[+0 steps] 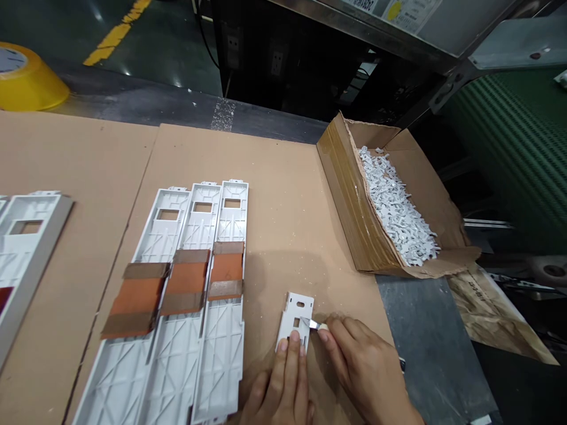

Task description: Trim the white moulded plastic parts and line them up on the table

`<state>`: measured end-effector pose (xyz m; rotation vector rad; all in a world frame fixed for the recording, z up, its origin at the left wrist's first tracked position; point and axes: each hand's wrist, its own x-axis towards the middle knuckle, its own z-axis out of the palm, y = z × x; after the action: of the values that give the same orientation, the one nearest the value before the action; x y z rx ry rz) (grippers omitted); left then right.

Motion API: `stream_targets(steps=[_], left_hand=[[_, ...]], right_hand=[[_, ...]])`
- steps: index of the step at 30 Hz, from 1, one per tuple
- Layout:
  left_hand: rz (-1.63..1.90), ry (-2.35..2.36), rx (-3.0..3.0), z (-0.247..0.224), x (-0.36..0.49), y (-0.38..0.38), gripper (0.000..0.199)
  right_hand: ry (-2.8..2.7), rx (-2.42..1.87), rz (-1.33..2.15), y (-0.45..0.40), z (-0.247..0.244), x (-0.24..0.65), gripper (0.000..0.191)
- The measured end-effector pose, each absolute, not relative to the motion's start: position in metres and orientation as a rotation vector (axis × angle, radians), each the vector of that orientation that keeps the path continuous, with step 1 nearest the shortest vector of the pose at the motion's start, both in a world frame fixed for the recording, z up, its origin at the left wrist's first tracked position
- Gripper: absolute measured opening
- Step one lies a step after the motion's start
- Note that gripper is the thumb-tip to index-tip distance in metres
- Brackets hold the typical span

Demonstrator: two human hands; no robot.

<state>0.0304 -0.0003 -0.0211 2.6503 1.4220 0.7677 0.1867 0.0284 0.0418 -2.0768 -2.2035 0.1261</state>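
My left hand (277,392) is pressing down on a small white plastic plate (295,313), with its fingers held close together and their tips resting on the plate's lower end. My right hand (365,369) is pinching a small knife (315,324), and most of the handle is hidden in my fingers. The blade touches the plate at the edge of its little square window. The plate lies flat on a brown cardboard sheet (283,206), between my hands and just right of three long white plastic panels (221,218). Those panels lie side by side, touching or nearly so, and each has a band of orange and brown tape (225,271) across it. Further left, another white panel (26,236) sits on a second cardboard sheet. Up to my right, an open cardboard box (341,200) is heaped with small white plastic pieces (394,200). A yellow tape roll (26,79) stands on the floor beyond the table's far edge, up to my left.
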Motion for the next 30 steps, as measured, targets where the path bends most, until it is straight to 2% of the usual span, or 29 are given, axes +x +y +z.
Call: stream_targets(steps=[14,30], left_hand=[[0.782,1.436,2.658,-0.0205,0.0308,0.0013,0.039],[0.782,1.437,2.625,-0.021,0.0317,-0.0004,0.041]], right_hand=[[-2.268,-2.088,0.071,0.03,0.0394,0.1875,0.042],[-2.342,-2.071,-0.171,0.0294,0.0419,0.1846,0.042]])
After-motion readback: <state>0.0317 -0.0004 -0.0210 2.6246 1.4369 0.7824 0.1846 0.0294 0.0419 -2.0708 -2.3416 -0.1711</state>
